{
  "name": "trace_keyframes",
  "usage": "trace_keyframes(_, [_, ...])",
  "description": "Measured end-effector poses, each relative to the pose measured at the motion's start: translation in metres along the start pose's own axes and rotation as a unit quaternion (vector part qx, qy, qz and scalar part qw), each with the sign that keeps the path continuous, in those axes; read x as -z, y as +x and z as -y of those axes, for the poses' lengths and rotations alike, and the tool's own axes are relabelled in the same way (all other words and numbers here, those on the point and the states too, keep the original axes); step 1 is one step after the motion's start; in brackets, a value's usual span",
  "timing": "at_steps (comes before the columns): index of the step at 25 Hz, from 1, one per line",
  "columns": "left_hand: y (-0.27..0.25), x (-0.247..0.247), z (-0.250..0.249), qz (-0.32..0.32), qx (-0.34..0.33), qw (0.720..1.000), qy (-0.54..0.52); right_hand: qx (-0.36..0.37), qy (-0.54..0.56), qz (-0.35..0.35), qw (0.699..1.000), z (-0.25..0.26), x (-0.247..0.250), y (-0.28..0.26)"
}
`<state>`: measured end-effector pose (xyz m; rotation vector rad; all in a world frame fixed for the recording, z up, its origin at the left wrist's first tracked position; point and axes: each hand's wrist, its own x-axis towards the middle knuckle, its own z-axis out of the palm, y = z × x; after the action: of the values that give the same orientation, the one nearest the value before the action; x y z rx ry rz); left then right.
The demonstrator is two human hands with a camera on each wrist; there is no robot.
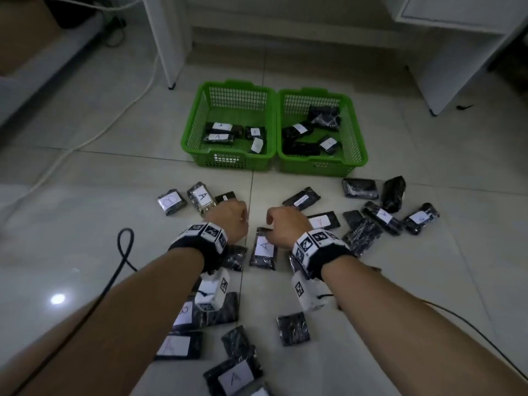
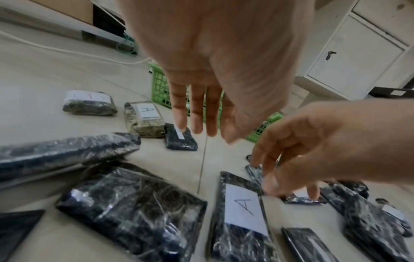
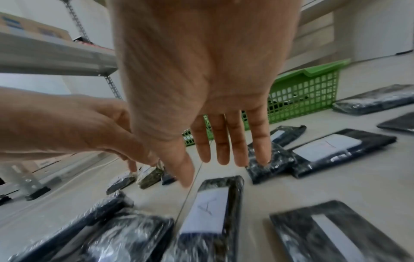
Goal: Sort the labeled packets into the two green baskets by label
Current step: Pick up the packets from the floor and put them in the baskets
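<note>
Two green baskets stand side by side on the tiled floor: the left basket (image 1: 228, 163) holds packets labelled A, and the right basket (image 1: 314, 167) holds several dark packets. Many black wrapped packets with white labels lie scattered in front of them. Between my hands lies a packet labelled A (image 1: 264, 248) (image 2: 244, 211) (image 3: 206, 212). My left hand (image 1: 230, 220) (image 2: 197, 117) hovers above the floor with straight fingers, holding nothing. My right hand (image 1: 285, 227) (image 3: 226, 143) hovers just right of that packet, fingers relaxed and empty. A B packet (image 1: 171, 202) and an A packet (image 1: 201, 197) lie beyond my left hand.
A white cable (image 1: 114, 115) runs across the floor at left, and a black cable (image 1: 123, 252) loops near my left forearm. White furniture legs (image 1: 171, 52) and a white cabinet (image 1: 457, 67) stand behind the baskets. More packets lie under and between my forearms.
</note>
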<state>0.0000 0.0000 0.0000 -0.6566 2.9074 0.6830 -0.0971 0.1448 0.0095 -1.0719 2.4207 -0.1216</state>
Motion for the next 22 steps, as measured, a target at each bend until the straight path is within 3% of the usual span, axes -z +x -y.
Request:
trace_keyframes(3, [0.002, -0.018, 0.000, 0.106, -0.020, 0.994, 0.015, 0.002, -0.002, 0.006, 1.000, -0.008, -0.030, -0.012])
trace_keyframes(7, [0.000, -0.047, 0.016, 0.139, 0.005, 0.990, -0.006, 0.001, -0.024, -0.062, 0.998, -0.006, -0.066, -0.017])
trace_keyframes(11, [-0.006, -0.057, 0.030, 0.095, 0.033, 0.989, -0.105, -0.054, -0.031, -0.016, 0.998, 0.003, -0.048, -0.003])
trace_keyframes(15, [0.013, -0.039, 0.046, -0.053, 0.039, 0.985, -0.159, -0.104, 0.152, -0.014, 0.983, 0.010, -0.015, 0.014])
trace_keyframes(18, [0.039, -0.028, 0.050, -0.122, 0.022, 0.988, -0.090, -0.149, 0.348, -0.051, 0.924, 0.012, -0.002, 0.021])
trace_keyframes(22, [0.059, -0.039, 0.047, -0.018, 0.057, 0.996, 0.061, -0.167, 0.564, -0.123, 0.799, 0.012, 0.008, 0.025])
